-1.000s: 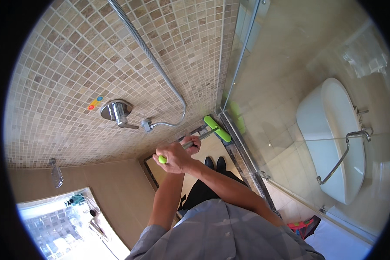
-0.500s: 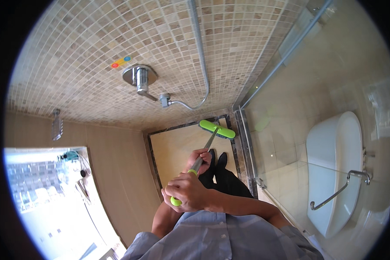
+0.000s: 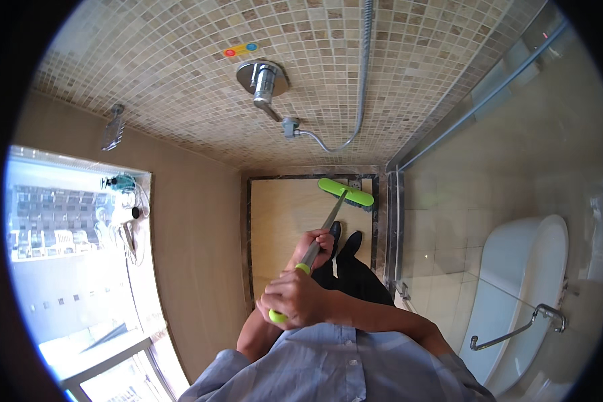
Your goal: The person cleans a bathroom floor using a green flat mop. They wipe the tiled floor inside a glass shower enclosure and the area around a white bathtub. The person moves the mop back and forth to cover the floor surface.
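A long-handled floor brush [image 3: 345, 193] has a bright green head with dark bristles. Its head rests in the far right corner of the shower floor, beside the dark stone border and partly over what looks like a drain. The grey pole slants back toward my body. My left hand [image 3: 317, 246] is wrapped around the pole's middle. Nearer to me, my right hand [image 3: 292, 296] grips the upper end, between a green collar and the green end cap. My right forearm crosses in front of my shirt, while the left one passes beneath the right hand.
My dark shoes [image 3: 350, 242] stand just behind the brush head. A mosaic wall carries a shower mixer [image 3: 264, 82] and metal hose [image 3: 364, 74]. Glass with a metal handle [image 3: 516, 333] borders the right, and a white bathtub [image 3: 496, 275] stands beyond it. A bright window [image 3: 67, 268] opens at left.
The view has shifted, so wall fittings sit higher and farther right. Both hands keep their grip on the floor brush, whose head stays in about the same corner.
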A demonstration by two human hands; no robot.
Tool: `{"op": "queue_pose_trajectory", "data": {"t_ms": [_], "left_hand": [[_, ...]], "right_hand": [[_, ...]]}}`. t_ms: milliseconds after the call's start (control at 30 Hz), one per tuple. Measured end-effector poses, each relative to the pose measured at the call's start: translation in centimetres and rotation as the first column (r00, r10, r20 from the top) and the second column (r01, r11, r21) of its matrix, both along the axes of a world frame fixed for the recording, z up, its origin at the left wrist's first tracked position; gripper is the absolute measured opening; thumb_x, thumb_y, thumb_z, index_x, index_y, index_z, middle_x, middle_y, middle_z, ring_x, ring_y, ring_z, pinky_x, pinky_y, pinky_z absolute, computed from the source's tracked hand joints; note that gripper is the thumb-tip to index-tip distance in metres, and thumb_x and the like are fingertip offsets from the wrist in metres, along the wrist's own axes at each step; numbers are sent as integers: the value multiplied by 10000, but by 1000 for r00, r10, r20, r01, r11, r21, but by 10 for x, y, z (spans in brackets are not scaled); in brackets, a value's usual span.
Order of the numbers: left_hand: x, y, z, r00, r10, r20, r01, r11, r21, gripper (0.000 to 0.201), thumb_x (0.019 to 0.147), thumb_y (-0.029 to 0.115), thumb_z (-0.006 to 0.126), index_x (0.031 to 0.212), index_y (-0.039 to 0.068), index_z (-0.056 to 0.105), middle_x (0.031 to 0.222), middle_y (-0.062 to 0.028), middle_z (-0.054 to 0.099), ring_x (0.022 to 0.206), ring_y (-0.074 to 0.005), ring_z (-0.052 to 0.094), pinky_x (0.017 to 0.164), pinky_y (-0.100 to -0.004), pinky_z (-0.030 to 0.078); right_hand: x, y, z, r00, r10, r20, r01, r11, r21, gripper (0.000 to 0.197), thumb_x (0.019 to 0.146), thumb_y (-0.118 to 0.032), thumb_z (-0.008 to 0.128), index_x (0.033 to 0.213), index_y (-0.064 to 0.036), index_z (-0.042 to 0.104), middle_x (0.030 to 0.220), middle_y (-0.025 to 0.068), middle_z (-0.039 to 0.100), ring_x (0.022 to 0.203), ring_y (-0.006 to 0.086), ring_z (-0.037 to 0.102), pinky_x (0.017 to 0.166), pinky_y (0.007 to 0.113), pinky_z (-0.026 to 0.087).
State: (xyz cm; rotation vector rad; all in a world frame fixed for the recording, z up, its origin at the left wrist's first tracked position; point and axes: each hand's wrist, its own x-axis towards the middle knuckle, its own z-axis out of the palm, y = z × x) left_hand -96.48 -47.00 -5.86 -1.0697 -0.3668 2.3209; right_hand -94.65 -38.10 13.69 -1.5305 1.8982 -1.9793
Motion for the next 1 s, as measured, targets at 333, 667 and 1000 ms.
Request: {"op": "queue_pose_trajectory", "data": {"t_ms": [333,667,1000], "left_hand": [[19,-63,-15,836,529,-147,-532,847,20,164,880,88,484,724,42,458,636,-34,470,556,-145,469,557,-270,444],[13,-144,-114,977,182,113,-73,778,-624,136,945,134,488,923,17,421,677,-120,521,604,-259,526,574,-367,499],[-25,-18,-90,941,-328,88,314,741,-594,209,903,228,603,828,67,492,686,-81,532,630,-239,554,601,-391,518]], "right_hand": [[5,-13,-25,963,2,271,59,974,-217,172,719,-27,694,773,-70,537,729,69,569,667,270,568,639,381,429],[-19,-29,-149,817,-90,570,-15,984,177,85,821,-25,665,883,0,612,915,98,671,849,161,624,779,302,486],[-18,63,-86,624,-520,583,375,854,360,72,798,-6,678,854,-13,632,802,33,644,740,93,589,668,252,474]]}}
